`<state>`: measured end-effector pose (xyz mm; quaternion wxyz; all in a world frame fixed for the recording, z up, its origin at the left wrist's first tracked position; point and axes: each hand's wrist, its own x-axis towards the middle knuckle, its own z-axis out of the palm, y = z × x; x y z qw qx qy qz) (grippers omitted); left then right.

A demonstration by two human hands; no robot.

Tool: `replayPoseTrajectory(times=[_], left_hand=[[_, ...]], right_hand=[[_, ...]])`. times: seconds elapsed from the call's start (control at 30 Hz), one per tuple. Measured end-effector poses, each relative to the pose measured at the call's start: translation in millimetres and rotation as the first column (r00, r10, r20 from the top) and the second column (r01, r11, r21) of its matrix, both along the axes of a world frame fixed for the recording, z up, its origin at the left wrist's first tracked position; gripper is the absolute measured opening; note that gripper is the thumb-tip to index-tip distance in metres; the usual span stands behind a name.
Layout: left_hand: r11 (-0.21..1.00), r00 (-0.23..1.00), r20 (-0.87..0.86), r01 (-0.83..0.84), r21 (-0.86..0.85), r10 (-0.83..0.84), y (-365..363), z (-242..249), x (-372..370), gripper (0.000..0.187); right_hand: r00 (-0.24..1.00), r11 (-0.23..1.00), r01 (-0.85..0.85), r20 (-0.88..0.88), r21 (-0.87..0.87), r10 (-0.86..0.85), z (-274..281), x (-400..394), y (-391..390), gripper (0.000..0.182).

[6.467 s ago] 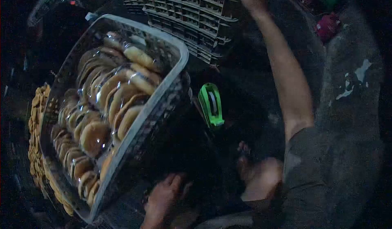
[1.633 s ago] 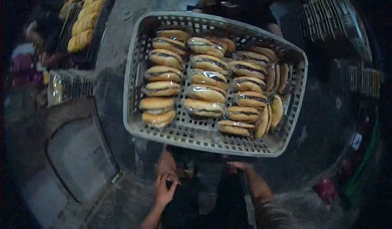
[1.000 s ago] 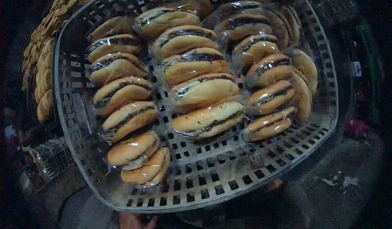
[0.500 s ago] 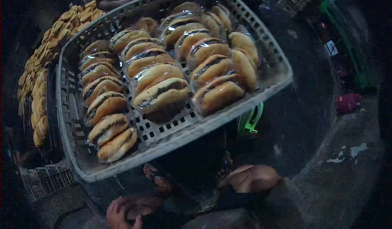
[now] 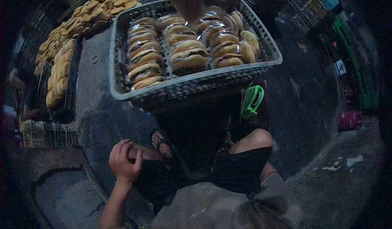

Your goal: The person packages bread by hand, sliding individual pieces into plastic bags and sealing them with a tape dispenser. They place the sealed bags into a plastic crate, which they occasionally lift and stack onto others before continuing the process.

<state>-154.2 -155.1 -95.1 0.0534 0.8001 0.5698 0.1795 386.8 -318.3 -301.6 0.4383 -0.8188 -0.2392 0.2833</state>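
My left hand (image 5: 123, 161) rests over my left knee, open, fingers draped forward and thumb apart, holding nothing. My right hand is out of sight; a little bare skin shows beside my right thigh near the sleeve. In front of my knees stands a grey plastic crate (image 5: 196, 76) with a perforated base. Inside it are rows of filled buns (image 5: 190, 55) in clear wrappers, dark filling showing at their split sides. Another person's blurred hand (image 5: 190, 2) reaches over the crate's far side, close above the buns.
Unwrapped buns (image 5: 98, 14) are heaped at the far left, with more in a dark tray (image 5: 73, 75). A bright green plastic item (image 5: 252, 102) is below the crate's right side. Yellowish crates (image 5: 51, 134) stand at left; a magenta bundle (image 5: 350, 120) lies at right.
My view has tilted down and shifted, so the crate appears higher and more level, and my lap shows. Another person's hand has come in over the crate. My left hand stays at my knee.
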Motion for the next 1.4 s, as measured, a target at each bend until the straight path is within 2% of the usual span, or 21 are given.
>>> replayPoseTrajectory(times=[0.13,0.17,0.2,0.23,0.3,0.33,0.47,0.5,0.53,0.6,0.63,0.67,0.7,0.73,0.97,1.03,1.07,1.13,1.17,1.27,1.4], left_hand=[[0.993,0.98,0.173,-0.091,-0.075,0.102,-5.0,10.7,-1.5,0.032],[0.952,0.88,0.381,-0.212,-0.22,0.284,-3.3,6.3,-5.5,0.031],[0.88,0.707,0.538,-0.282,-0.382,0.459,-4.9,3.7,-9.5,0.03],[0.882,0.703,0.543,-0.287,-0.374,0.459,-10.2,4.0,-11.6,0.03],[0.959,0.919,0.284,-0.236,-0.157,0.273,-19.8,5.4,-12.3,0.033],[0.97,0.955,0.19,-0.207,-0.129,0.229,-23.6,6.7,-13.3,0.037],[0.952,0.928,0.249,-0.231,-0.2,0.278,-19.2,-11.4,-17.0,0.039],[0.948,0.93,0.229,-0.242,-0.208,0.287,-15.1,-17.1,-17.1,0.039],[0.943,0.934,0.204,-0.25,-0.22,0.295,-11.9,-20.0,-17.4,0.039],[0.947,0.93,0.234,-0.23,-0.225,0.282,-10.9,-20.5,-16.2,0.04],[0.955,0.929,0.264,-0.206,-0.213,0.259,-9.9,-20.9,-17.4,0.04],[0.958,0.934,0.261,-0.19,-0.216,0.245,-7.4,-21.9,-18.7,0.04],[0.956,0.927,0.283,-0.184,-0.229,0.247,-4.7,-22.4,-19.3,0.04],[0.955,0.92,0.306,-0.174,-0.242,0.245,-2.5,-22.1,-19.0,0.04],[0.97,0.939,0.291,-0.128,-0.205,0.185,-3.7,-25.0,-29.3,0.041],[0.976,0.988,0.135,-0.047,-0.212,0.077,-0.6,-13.6,-30.5,0.039],[0.976,0.988,0.127,-0.058,-0.211,0.086,4.7,-10.3,-29.5,0.039],[0.979,0.98,0.154,0.144,-0.142,-0.122,24.0,-4.9,-24.3,0.033],[0.982,0.984,0.145,0.127,-0.138,-0.107,37.7,-3.2,-18.7,0.033],[0.964,0.918,0.334,0.254,-0.075,-0.215,97.6,-4.5,6.9,0.026],[0.954,0.894,0.333,0.283,0.101,-0.3,219.5,-23.9,44.8,0.027]], right_hand=[[0.997,0.995,-0.028,0.079,0.093,0.021,17.1,2.3,18.4,0.03],[0.995,0.993,-0.028,0.098,0.118,0.017,20.5,3.3,16.9,0.03],[0.993,0.989,-0.027,0.116,0.143,0.011,23.7,4.2,14.9,0.029],[0.991,0.986,-0.026,0.135,0.167,0.004,27.8,5.4,12.6,0.029],[0.985,0.976,-0.024,0.174,0.216,-0.014,36.8,5.2,15.1,0.028],[0.981,0.971,-0.025,0.194,0.238,-0.022,40.8,6.5,20.4,0.028],[0.958,0.959,-0.035,0.284,0.282,-0.048,36.9,32.3,8.4,0.027],[0.956,0.96,-0.042,0.291,0.277,-0.042,110.5,8.5,12.5,0.027],[0.921,0.9,0.016,0.344,0.436,-0.183,192.0,-47.3,41.4,0.024],[0.859,0.693,-0.271,0.493,0.668,-0.139,301.7,-139.2,49.1,0.023],[0.813,0.453,-0.519,0.582,0.725,0.001,331.9,-164.1,38.6,0.026],[0.814,0.465,-0.51,0.58,0.724,-0.01,363.3,-198.0,31.3,0.026],[0.832,0.175,-0.552,0.523,0.815,0.186,393.5,-234.6,25.6,0.015],[0.781,-0.122,-0.491,0.498,0.862,0.376,408.3,-253.1,20.0,0.018],[0.816,0.061,-0.505,0.453,0.861,0.358,407.9,-258.3,6.7,0.014],[0.813,0.09,-0.508,0.443,0.856,0.378,406.1,-253.4,16.4,0.014],[0.809,0.105,-0.511,0.436,0.853,0.395,405.1,-249.9,21.9,0.014],[0.791,0.125,-0.522,0.424,0.844,0.44,402.5,-240.4,35.3,0.015],[0.783,0.131,-0.526,0.418,0.84,0.46,401.0,-235.6,44.1,0.016],[0.752,0.136,-0.543,0.408,0.828,0.519,396.7,-220.1,73.5,0.018],[0.708,0.136,-0.574,0.406,0.808,0.578,390.0,-199.8,120.7,0.022]])
